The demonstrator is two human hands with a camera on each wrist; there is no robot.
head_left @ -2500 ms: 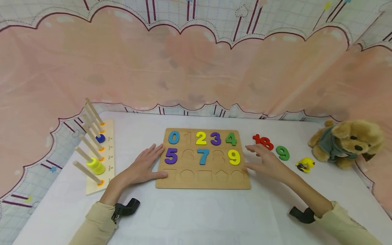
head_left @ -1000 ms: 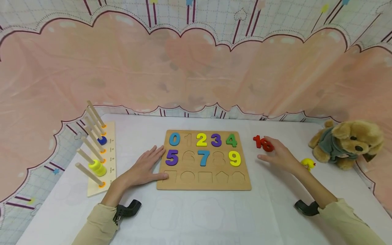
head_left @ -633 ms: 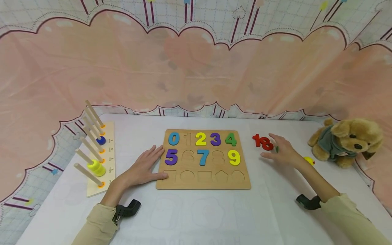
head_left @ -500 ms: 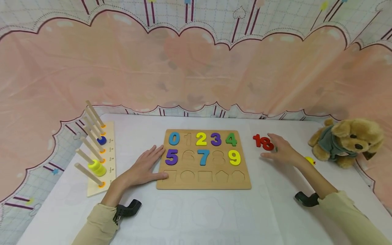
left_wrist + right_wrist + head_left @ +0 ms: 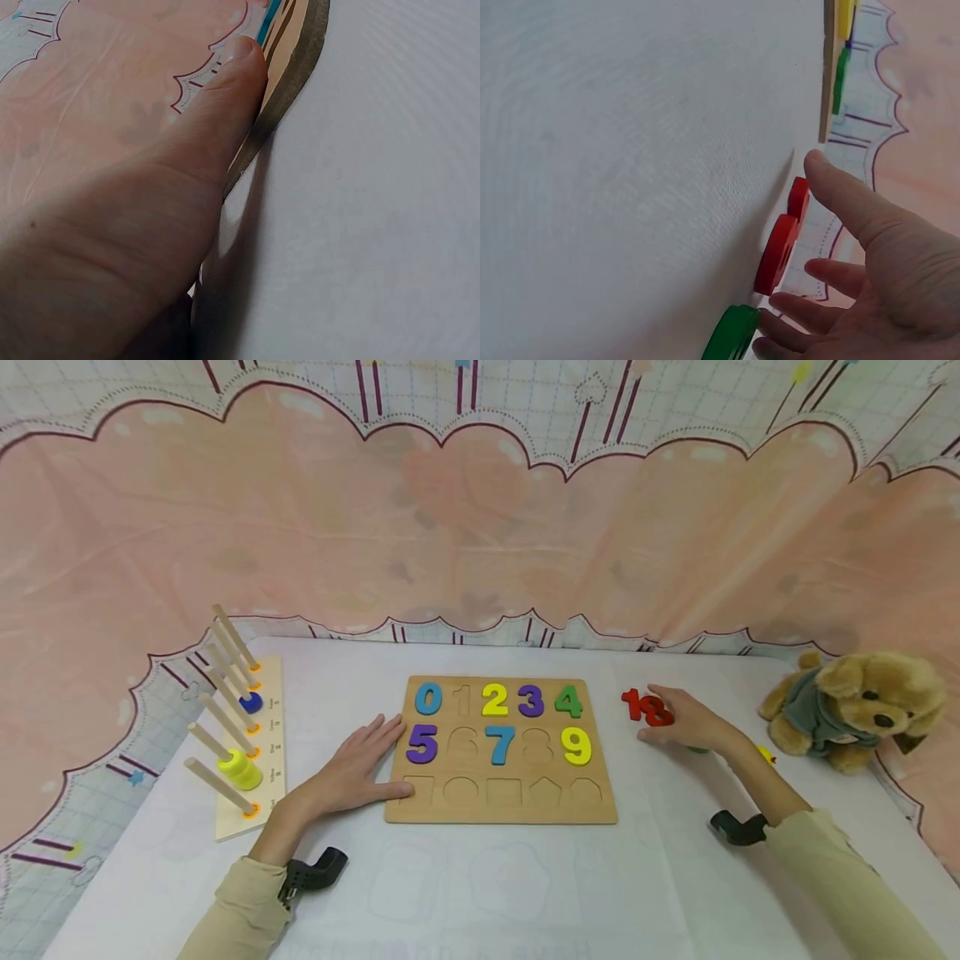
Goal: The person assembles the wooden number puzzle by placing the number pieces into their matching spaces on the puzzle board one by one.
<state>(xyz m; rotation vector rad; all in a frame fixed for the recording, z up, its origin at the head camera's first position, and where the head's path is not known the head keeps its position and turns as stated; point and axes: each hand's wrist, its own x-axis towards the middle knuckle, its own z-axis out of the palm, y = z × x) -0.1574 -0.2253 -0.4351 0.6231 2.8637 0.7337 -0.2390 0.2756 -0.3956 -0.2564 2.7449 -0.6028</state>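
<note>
My left hand rests on the left side of a wooden number puzzle board, fingertips at its edge and thumb on its lower left corner. Colored numbers 0, 2, 3, 4, 5, 7 and 9 sit on the board. My right hand hovers right of the board, its fingers spread. Its index finger and thumb reach either side of a red 8, without pinching it. Touching the 8 on its left is a red 1. A green 9 lies under the fingers, mostly hidden in the head view.
At the left stands a wooden peg stand with yellow rings and a blue ring. A plush dog sits at the right. A yellow toy duck is partly covered by the right forearm. A patterned curtain hangs behind the table.
My right hand has left the board's right edge, moved right over the green 9, then shifted slightly back left to the red 8. The left hand stays put.
</note>
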